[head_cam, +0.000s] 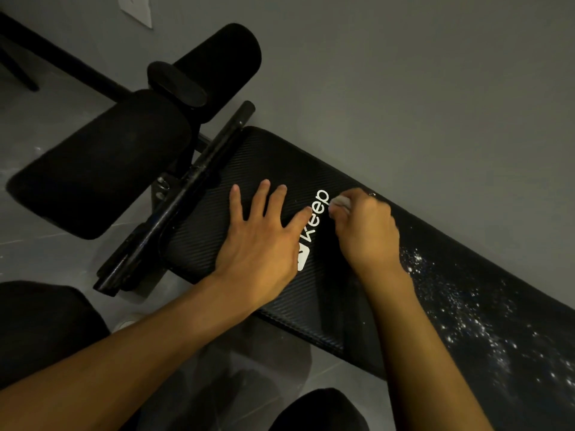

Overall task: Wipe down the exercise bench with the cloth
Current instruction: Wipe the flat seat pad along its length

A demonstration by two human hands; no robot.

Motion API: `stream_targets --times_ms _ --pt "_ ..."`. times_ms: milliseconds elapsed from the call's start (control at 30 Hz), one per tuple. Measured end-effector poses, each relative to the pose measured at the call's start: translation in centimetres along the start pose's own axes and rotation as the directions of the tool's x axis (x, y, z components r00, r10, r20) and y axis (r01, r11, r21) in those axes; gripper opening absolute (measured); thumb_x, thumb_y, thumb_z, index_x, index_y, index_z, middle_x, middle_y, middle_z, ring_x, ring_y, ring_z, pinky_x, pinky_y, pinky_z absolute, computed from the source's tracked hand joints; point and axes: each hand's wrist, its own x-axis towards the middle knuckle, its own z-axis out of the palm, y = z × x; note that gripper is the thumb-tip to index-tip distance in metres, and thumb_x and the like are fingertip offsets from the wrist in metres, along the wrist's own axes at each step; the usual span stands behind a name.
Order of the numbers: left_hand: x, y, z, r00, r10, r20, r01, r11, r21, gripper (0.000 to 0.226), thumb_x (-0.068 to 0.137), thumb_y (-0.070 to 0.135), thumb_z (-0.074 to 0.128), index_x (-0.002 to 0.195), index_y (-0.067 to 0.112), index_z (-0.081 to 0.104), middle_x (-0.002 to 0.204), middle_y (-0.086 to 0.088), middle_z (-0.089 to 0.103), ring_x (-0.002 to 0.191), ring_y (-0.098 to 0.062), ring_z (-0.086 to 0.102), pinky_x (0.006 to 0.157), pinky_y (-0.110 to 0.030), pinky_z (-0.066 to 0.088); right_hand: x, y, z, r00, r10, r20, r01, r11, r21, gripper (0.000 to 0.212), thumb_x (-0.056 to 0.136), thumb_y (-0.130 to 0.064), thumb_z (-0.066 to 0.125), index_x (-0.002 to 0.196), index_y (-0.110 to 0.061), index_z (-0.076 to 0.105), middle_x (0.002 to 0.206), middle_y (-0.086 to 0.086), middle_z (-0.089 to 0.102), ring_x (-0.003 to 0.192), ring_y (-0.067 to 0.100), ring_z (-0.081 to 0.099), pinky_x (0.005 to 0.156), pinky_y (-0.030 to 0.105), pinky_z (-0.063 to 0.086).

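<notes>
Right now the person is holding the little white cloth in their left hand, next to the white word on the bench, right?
Not quite: the head view shows the cloth gripped in the right hand, not the left. The left hand lies flat on the bench. The cloth is indeed next to the white word.

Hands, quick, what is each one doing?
Left hand: open, fingers spread flat on the bench.
Right hand: closed, holding the cloth.

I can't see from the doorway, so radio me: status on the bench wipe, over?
Left hand flat on bench. Right hand grips cloth by the logo. White specks unwiped to the right. Nothing in the way.
</notes>
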Motion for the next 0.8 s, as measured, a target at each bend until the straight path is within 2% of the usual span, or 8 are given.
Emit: stream_targets --times_ms 133,200,300,367,533,667,733,800 --pt "0.1 -0.1 0.0 1.0 0.005 0.0 -0.005 1.0 -0.022 0.066 0.095 0.041 0.053 0.156 0.033 0.03 0.164 -0.018 0.018 0.154 -0.04 0.004 0.118 -0.071 0.001 -2.3 0.2 0.0 0.997 -0.045 0.067 0.043 0.998 0.034 0.017 0.096 -0.037 0.064 0.111 -0.028 0.064 0.106 -0.008 0.071 0.096 0.015 0.068 0.083 0.044 0.058" --pt "0.1 -0.1 0.0 1.0 0.004 0.006 -0.004 1.0 -0.024 0.064 0.095 0.04 0.052 0.155 0.032 0.031 0.163 -0.018 0.019 0.153 -0.041 0.005 0.118 -0.071 0.002 -0.4 0.2 -0.1 0.998 -0.016 0.054 0.015 1.0 0.024 0.015 0.097 -0.035 0.062 0.109 -0.028 0.064 0.105 -0.004 0.07 0.097 0.02 0.068 0.084 0.048 0.057" --pt "0.2 0.1 -0.2 1.0 0.007 0.006 -0.007 1.0 -0.014 0.064 0.097 0.04 0.049 0.157 0.032 0.027 0.164 -0.019 0.015 0.153 -0.041 0.002 0.118 -0.071 0.001 3.6 -0.8 -0.2 0.999 0.036 -0.035 -0.036 0.999 -0.006 0.017 0.1 -0.028 0.057 0.112 -0.018 0.065 0.108 0.007 0.07 0.099 0.03 0.067 0.082 0.045 0.055" --pt "0.1 0.1 -0.2 1.0 0.002 0.013 -0.002 1.0 -0.01 0.064 0.098 0.04 0.048 0.157 0.032 0.024 0.165 -0.018 0.012 0.154 -0.041 -0.001 0.118 -0.071 -0.001 4.8 -1.3 0.0 0.998 0.02 -0.06 -0.021 1.0 -0.007 0.02 0.101 -0.027 0.056 0.113 -0.015 0.065 0.11 0.009 0.07 0.099 0.032 0.067 0.082 0.045 0.055" --pt "0.1 0.0 -0.1 1.0 0.003 0.014 -0.002 0.999 -0.034 0.064 0.098 0.043 0.05 0.156 0.04 0.023 0.166 -0.016 0.008 0.154 -0.039 -0.004 0.118 -0.069 -0.002 2.0 -1.0 0.4 0.983 -0.148 0.112 0.13 0.979 0.158 0.019 0.097 -0.03 0.064 0.115 -0.026 0.065 0.105 -0.004 0.068 0.095 0.012 0.066 0.084 0.037 0.058" --pt "0.2 0.0 -0.3 1.0 0.004 0.014 -0.003 0.999 -0.044 0.063 0.098 0.044 0.051 0.155 0.045 0.024 0.167 -0.016 0.007 0.154 -0.038 -0.006 0.118 -0.069 -0.004 5.4 -2.3 0.3 0.984 -0.149 0.093 0.131 0.975 0.179 0.013 0.094 -0.032 0.067 0.107 -0.031 0.067 0.104 -0.001 0.07 0.097 0.019 0.067 0.085 0.048 0.058" --pt "0.1 0.0 -0.3 1.0 0.0 0.017 0.001 0.998 -0.06 0.062 0.096 0.044 0.052 0.153 0.046 0.028 0.166 -0.017 0.01 0.154 -0.038 -0.003 0.118 -0.069 -0.004 7.0 -3.1 0.3 0.982 -0.165 0.089 0.144 0.969 0.203 0.01 0.092 -0.029 0.069 0.102 -0.032 0.067 0.1 -0.002 0.071 0.094 0.019 0.068 0.084 0.047 0.059" --pt "0.1 -0.2 -0.1 1.0 0.001 0.014 0.0 0.998 -0.069 0.061 0.095 0.044 0.054 0.152 0.049 0.03 0.166 -0.017 0.013 0.154 -0.038 0.0 0.119 -0.069 -0.003 6.6 -3.3 0.1 0.955 -0.233 0.184 0.191 0.956 0.221 0.007 0.093 -0.027 0.069 0.097 -0.033 0.066 0.094 -0.006 0.07 0.088 0.013 0.068 0.082 0.044 0.059"
